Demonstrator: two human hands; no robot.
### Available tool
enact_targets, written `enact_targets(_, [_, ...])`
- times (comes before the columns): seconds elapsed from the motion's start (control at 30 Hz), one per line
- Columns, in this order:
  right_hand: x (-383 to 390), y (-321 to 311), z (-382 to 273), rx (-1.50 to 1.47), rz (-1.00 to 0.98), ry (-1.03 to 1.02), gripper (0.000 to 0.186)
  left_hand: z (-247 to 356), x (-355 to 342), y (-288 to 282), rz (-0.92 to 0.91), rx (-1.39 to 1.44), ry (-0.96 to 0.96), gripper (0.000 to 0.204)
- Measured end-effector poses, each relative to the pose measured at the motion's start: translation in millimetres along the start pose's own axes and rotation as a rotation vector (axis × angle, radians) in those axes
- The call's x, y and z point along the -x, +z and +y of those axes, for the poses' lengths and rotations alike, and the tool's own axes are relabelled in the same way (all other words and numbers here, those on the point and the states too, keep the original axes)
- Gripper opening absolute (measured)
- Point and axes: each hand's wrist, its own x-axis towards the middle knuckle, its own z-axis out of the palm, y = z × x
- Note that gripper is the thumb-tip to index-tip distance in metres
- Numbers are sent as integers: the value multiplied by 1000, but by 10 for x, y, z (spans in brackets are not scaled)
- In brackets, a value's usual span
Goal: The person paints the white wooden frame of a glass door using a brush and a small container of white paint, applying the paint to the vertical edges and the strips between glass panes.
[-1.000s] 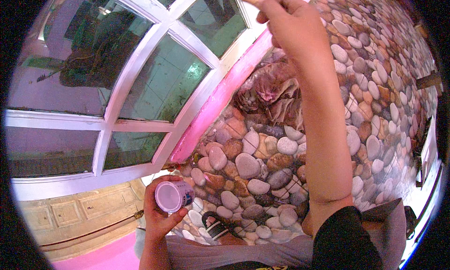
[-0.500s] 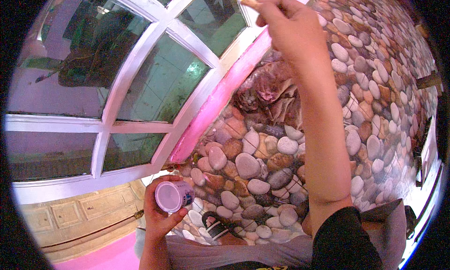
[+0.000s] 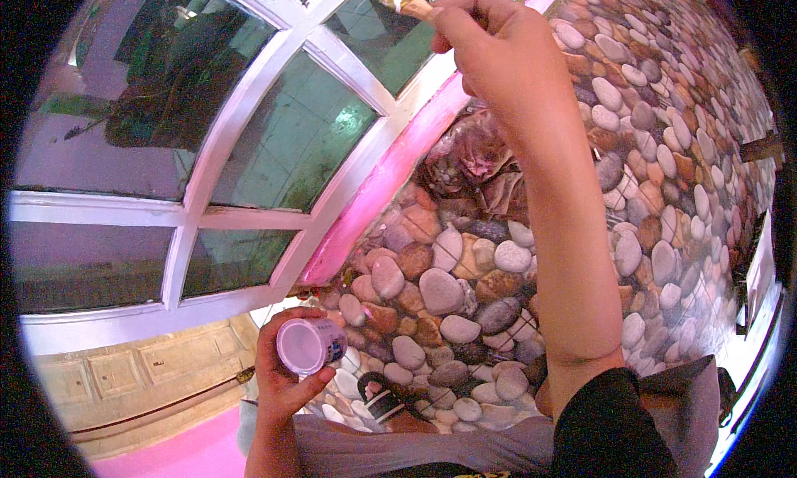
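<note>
My right hand (image 3: 503,51) is raised at the top, its fingers closed round a paintbrush (image 3: 408,0) with white paint on it. The brush points left, in front of the white-framed glass panes (image 3: 241,113); whether it touches the frame I cannot tell. Low on the left, my left hand (image 3: 281,380) is wrapped round a small plastic cup (image 3: 304,347) with dark print on its side. The cup's round end faces up toward me and looks pale pink-white inside. It stays well apart from the brush.
A pink strip (image 3: 374,197) borders the window frame's right side. Crumpled brown cloth or plastic (image 3: 475,158) lies on the pebble-patterned floor (image 3: 440,291). At lower left are cream wood panels (image 3: 158,370). A sandalled foot (image 3: 382,399) shows below.
My right hand and the paintbrush have shifted slightly left, with more of the brush now in view. The left hand and cup have hardly moved.
</note>
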Motion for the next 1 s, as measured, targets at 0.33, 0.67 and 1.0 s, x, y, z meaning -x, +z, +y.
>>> enact_targets(0.33, [203,30,-55,94,-152,-144,33,62,-1,54,9,2,-12,77])
enact_targets(0.67, [797,-199,-822,74,-652,28,17,-161,-97,-57,134,-278,22,79])
enact_targets(1.0, [1152,203,-1015,518,-1067,-372,17,-82,-130,-126,140,-408,203,70])
